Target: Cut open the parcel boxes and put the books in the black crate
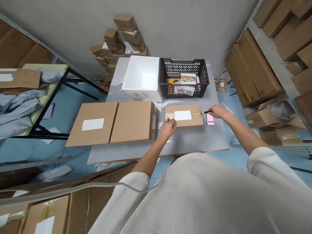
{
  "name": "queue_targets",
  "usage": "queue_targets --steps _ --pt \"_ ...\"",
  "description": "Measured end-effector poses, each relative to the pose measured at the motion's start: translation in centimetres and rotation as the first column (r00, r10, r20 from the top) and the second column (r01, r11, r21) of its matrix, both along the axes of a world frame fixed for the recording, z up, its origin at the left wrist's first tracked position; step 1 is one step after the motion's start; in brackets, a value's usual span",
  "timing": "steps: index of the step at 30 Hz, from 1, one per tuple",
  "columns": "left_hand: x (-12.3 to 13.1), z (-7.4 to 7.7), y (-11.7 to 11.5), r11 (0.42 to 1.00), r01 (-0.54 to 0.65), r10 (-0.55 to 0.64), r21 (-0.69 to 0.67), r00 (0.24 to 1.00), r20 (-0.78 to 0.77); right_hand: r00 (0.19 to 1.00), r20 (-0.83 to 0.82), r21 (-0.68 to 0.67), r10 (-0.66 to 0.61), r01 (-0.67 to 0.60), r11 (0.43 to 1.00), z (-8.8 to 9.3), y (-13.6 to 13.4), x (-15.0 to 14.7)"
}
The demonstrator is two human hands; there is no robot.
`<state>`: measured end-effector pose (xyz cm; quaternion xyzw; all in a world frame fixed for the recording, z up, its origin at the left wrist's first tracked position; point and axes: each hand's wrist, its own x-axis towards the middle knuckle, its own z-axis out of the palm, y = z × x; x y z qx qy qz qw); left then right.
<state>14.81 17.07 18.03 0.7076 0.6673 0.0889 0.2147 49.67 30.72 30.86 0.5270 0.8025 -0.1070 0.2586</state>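
A taped cardboard box with a white label lies in front of me on the grey table. My left hand rests on its left end, fingers stretched over the top near the edge. In my right hand is a box cutter, the hand closed round its handle. Its tip meets the tape at the right end of the box. Just below the cutter, a small pink and white packet lies on the table.
Two large cardboard boxes stand on the table's left. Behind are a white bin and a black plastic crate holding several coloured packs. Shelving with cartons rises on the right. A pale cable crosses at lower left.
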Motion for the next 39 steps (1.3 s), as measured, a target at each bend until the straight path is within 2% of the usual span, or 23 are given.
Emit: queue_targets --steps 5,9,14,16,22,29,34,39 --pt "1.3 0.8 0.8 0.999 -0.023 0.026 0.022 0.991 -0.133 0.998 -0.022 0.000 -0.065 0.065 0.998 -0.3 0.0 4.2" --pt "3.9 1.5 1.9 1.000 -0.024 0.025 0.005 0.982 -0.185 0.965 -0.233 -0.015 -0.122 0.122 0.992 -1.6 -0.4 6.6" --pt "8.1 1.7 4.4 0.981 0.190 -0.192 -0.026 0.978 -0.086 0.886 -0.422 -0.053 -0.190 0.185 0.981 -3.1 -0.8 6.8" --pt "9.3 1.8 5.5 0.971 0.230 -0.236 -0.067 0.968 -0.082 0.851 -0.472 -0.091 -0.230 0.212 0.973 -3.5 -0.9 6.6" --pt "10.4 1.8 7.6 0.959 0.230 -0.256 -0.164 0.953 -0.163 0.764 -0.561 -0.186 -0.318 0.259 0.948 -4.9 -0.9 7.0" --pt "10.7 1.2 7.7 0.959 0.215 -0.246 -0.183 0.953 -0.174 0.684 -0.635 -0.255 -0.359 0.252 0.933 -6.9 -0.1 7.4" --pt "11.0 0.9 7.3 0.965 0.196 -0.226 -0.175 0.959 -0.171 0.765 -0.609 -0.180 -0.211 0.126 0.976 -7.2 1.0 7.0" --pt "11.1 0.7 7.1 0.965 0.202 -0.231 -0.169 0.958 -0.171 0.885 -0.455 -0.113 -0.093 0.046 0.993 -6.8 2.2 6.2"
